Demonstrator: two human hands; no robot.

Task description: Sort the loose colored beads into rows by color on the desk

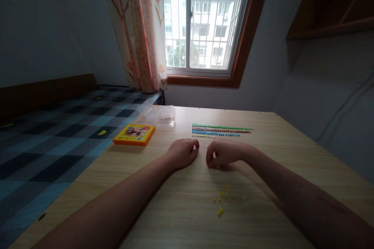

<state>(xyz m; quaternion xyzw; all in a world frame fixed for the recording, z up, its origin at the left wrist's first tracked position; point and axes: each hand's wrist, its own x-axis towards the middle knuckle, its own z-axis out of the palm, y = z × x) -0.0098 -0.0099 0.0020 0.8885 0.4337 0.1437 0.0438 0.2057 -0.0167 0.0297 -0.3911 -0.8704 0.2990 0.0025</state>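
My left hand (pixel 182 153) rests on the table with its fingers curled together; what they pinch, if anything, is too small to make out. Just right of it, my right hand (pixel 223 151) hovers low, thumb and fingertips closed, their contents hidden. Beyond both hands lie long rows of tiny pieces: a green row (pixel 222 127), a dark brown row (pixel 220 130) and a blue row (pixel 214 133). A shorter pale row (pixel 201 137) runs nearest, partly behind my right hand. Several loose yellow pieces (pixel 222 194) are scattered on the near side of my right hand.
An orange box with a yellow printed lid (pixel 134 134) lies at the table's left edge. Behind it stands a clear plastic container (pixel 160 116). A bed with a checked cover (pixel 73 124) adjoins the wooden table (pixel 175 210) on the left. A window is beyond.
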